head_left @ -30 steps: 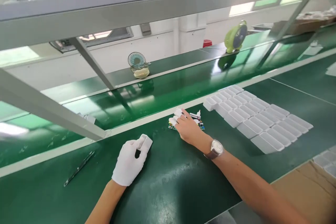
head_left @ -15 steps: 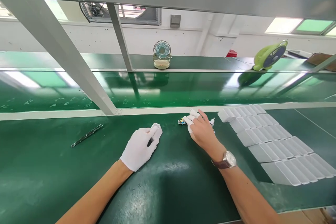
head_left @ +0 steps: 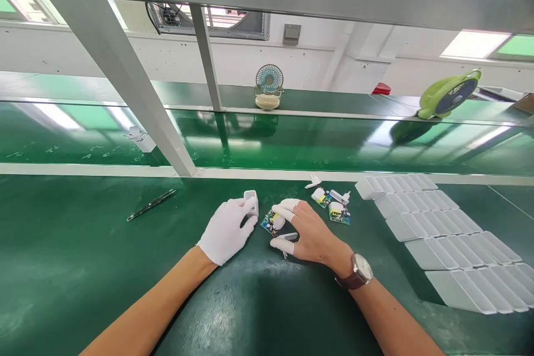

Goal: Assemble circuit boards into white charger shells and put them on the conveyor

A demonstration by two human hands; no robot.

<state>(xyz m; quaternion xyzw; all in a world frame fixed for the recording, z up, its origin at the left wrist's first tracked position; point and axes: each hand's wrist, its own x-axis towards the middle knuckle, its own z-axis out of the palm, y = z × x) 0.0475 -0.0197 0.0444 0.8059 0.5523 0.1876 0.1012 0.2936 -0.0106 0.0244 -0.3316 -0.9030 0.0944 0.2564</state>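
Note:
My left hand, in a white glove, is closed on a small white plastic housing whose open end tilts up. Just right of it, my right hand wears white finger cots and a wristwatch. Its fingers grip a small circuit board with a white round part and yellow component, plus a narrow white plastic piece. The fingers cover part of both. Behind my right hand lie two more circuit boards, one farther back and one nearer, beside a small white plug-like piece.
Tweezers lie on the green bench at left. Several rows of white housings stand at right. A metal post rises at back left. On the rear ledge are a small fan and a green fan.
My right hand has moved left and nearer, bringing a circuit board and narrow white piece from the group at the back. My left hand still holds the housing, now turned more upright.

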